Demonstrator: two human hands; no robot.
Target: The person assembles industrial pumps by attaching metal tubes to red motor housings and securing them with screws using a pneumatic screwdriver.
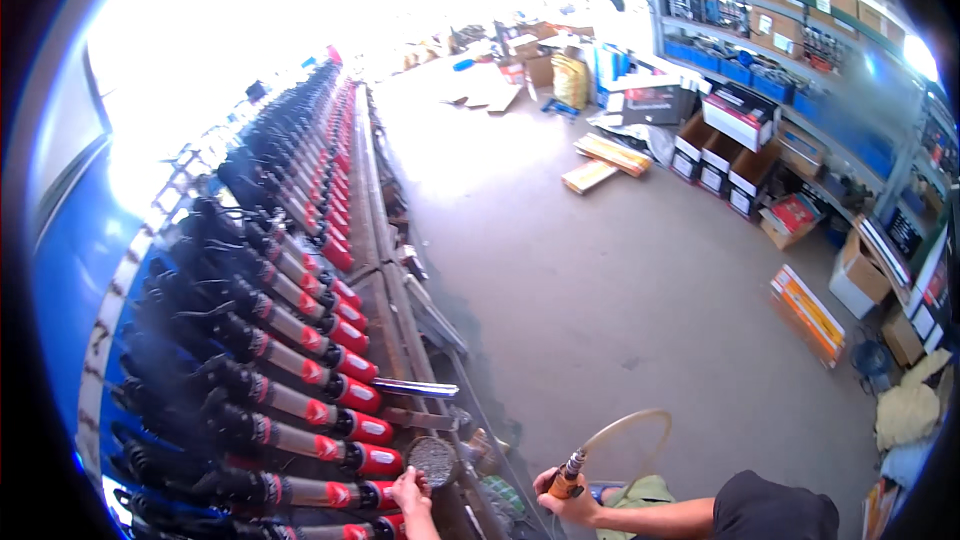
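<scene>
My left hand [408,492] is at the near edge of a round tub [434,460] filled with small grey metal pieces, too small to name. Its fingers are bunched together beside the red end of a long power tool [310,493]; whatever they pinch is hidden. In my right hand [572,502], to the right of the bench, is an orange air screwdriver [566,483], its metal tip pointing up. A clear yellowish hose [640,414] loops around near it. Fingers wrap round the screwdriver's body.
Long rows of similar black, silver and red tools [290,340] line the bench [378,290] on my left. Shiny metal strips [415,388] stick out over its edge. Across the grey floor stand open cartons [715,165], an orange-and-white box [808,312] and shelving [800,70] with blue bins.
</scene>
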